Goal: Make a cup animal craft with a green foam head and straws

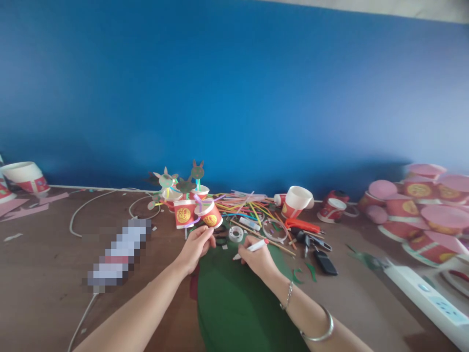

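Nearest, a green board (245,300); left, the left hand (198,247) — just beside a tilted paper cup (208,213), grip unclear; right, the right hand (258,260) grasping a marker (257,245) over the board — a slack hold could let its tip streak the surface.

A blue wall (234,98) stands behind keys (306,248), a black fob (326,263) and a white power strip (414,284)

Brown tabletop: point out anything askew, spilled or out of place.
Thin multicoloured straws lie in a loose, crisscrossed heap near the blue wall, and curved green scraps lie stray to the right of the dark green rounded sheet. Both look untidy; no spill shows.
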{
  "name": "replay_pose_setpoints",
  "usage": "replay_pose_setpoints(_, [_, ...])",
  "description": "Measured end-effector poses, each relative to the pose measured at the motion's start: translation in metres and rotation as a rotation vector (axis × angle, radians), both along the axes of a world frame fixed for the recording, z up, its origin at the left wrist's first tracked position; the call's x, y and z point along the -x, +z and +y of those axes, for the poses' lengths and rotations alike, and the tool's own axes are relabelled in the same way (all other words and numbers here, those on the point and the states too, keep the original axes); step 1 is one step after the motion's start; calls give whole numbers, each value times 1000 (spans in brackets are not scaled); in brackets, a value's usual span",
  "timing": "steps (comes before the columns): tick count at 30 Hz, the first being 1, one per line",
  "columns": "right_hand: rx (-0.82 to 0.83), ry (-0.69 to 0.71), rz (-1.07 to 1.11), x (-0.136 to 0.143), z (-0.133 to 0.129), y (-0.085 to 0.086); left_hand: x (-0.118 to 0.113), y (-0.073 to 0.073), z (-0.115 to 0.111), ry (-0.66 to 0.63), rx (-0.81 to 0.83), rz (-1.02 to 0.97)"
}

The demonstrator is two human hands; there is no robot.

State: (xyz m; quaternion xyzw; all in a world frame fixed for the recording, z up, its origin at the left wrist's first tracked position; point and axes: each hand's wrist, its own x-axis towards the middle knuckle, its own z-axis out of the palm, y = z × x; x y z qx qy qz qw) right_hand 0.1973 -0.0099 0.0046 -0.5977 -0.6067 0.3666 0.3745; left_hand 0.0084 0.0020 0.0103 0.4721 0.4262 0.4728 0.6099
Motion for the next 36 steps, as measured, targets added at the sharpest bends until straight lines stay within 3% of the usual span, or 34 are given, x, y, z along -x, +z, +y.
replay_pose_setpoints(36, [46, -2, -21, 2, -1, 3, 0, 2, 0, 32, -2, -65])
